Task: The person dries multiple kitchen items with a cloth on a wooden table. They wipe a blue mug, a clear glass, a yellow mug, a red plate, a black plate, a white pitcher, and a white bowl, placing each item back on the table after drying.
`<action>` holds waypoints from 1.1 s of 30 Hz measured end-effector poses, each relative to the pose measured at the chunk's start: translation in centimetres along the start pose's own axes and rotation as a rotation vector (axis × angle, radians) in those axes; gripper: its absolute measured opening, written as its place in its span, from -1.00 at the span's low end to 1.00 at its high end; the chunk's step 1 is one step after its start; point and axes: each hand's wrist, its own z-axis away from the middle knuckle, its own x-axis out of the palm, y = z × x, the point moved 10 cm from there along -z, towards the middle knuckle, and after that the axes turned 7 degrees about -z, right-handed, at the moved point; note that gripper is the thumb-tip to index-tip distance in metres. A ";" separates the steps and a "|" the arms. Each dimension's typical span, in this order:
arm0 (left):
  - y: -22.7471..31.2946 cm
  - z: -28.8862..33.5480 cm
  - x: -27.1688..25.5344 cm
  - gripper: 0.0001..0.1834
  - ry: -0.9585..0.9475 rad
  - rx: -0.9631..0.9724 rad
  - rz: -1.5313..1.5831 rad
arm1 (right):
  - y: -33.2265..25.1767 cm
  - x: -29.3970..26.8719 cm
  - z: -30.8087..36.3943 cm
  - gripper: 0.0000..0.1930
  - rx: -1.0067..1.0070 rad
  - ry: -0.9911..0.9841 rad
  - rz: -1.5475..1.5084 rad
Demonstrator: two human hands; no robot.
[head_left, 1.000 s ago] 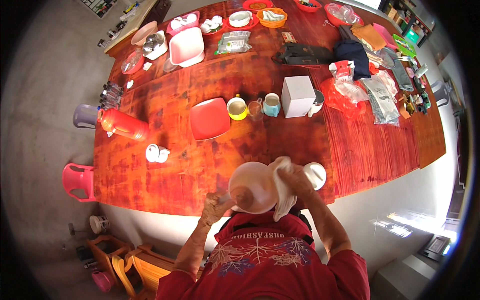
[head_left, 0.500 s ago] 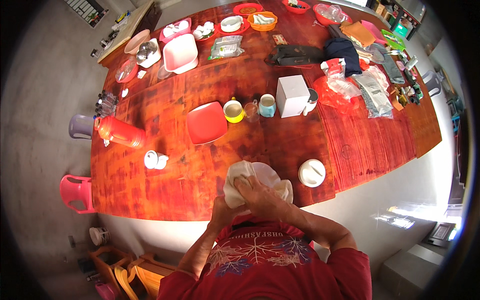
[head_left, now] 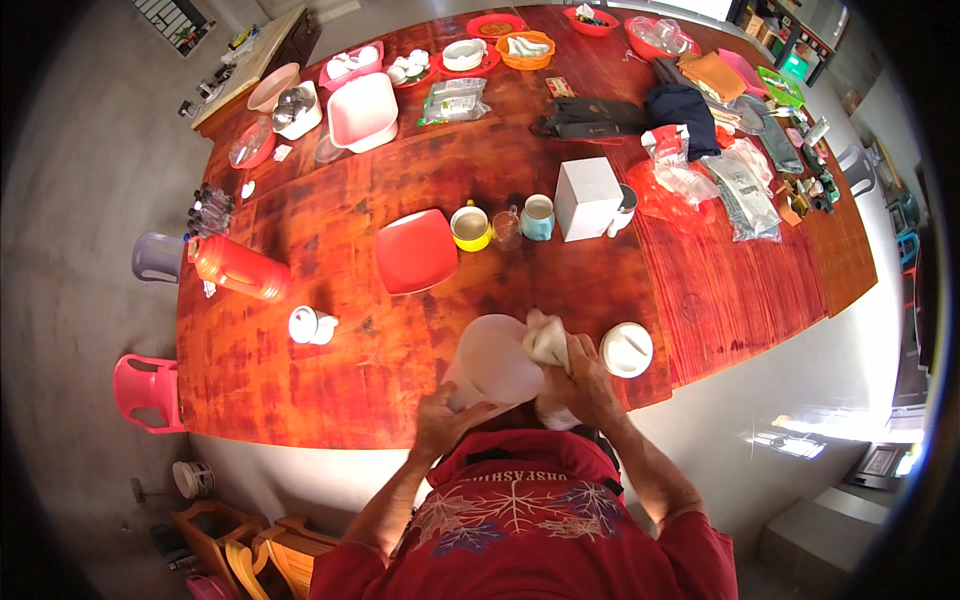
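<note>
My left hand (head_left: pixel 447 418) grips a translucent white plastic jug (head_left: pixel 493 358) from below, near the front edge of the long red-brown wooden table (head_left: pixel 330 370). My right hand (head_left: pixel 578 385) presses a pale cloth (head_left: pixel 548 342) against the jug's right side. A round white lid (head_left: pixel 627 349) lies on the table just right of my right hand. The inside of the jug is hidden from view.
Beyond the jug stand a red square plate (head_left: pixel 415 250), a yellow mug (head_left: pixel 470 227), a teal mug (head_left: pixel 538 216) and a white box (head_left: pixel 587 198). A red thermos (head_left: pixel 238 268) lies at the left, a white teapot (head_left: pixel 310 325) near it. Bags and bowls crowd the far side. Pink stool (head_left: pixel 145 390) at left.
The jug has turned and shifted left while the cloth moved from over its top to its right side. The white lid stays on the table.
</note>
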 end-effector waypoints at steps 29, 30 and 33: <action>-12.6 -17.0 -8.6 -0.70 0.586 -0.263 0.544 | 8.6 2.2 5.1 -0.69 0.671 -0.451 -0.626; -10.9 -18.6 -8.4 -0.71 0.566 -0.190 0.585 | 9.9 2.2 6.2 -0.68 0.822 -0.425 -0.729; -8.1 -22.9 -7.9 -0.75 0.559 -0.096 0.639 | 11.1 2.1 6.8 -0.66 0.859 -0.389 -0.796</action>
